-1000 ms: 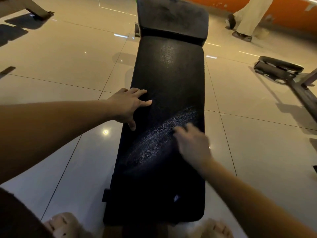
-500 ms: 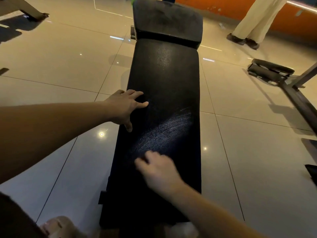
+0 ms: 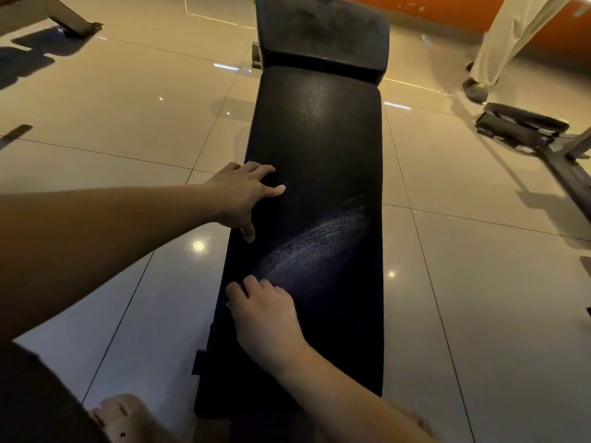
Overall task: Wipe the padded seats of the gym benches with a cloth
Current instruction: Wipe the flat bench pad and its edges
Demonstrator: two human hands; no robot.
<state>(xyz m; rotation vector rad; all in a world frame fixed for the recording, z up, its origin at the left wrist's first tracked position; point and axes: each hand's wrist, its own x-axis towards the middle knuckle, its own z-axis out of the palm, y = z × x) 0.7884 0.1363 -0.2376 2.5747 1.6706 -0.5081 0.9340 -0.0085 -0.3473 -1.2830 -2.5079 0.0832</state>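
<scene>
Head view: the left hand (image 3: 246, 196), at nine o'clock, is resting spread-fingered on the pad (image 3: 319, 155), gripping nothing. The right hand (image 3: 265, 318), at six, is pressing bent fingers down; whether a cloth is lying beneath, I cannot tell. A damp streak (image 3: 316, 241) is shining across grained black vinyl. Short strokes could be missing the dull cushion (image 3: 323, 30) at twelve; the glossy tiles (image 3: 128, 107) could be inviting a slip.

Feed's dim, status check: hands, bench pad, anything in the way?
Left hand flat on bench pad edge. Right hand on pad, cloth not visible. Wipe streak mid-pad. Passer-by right, off bench.
</scene>
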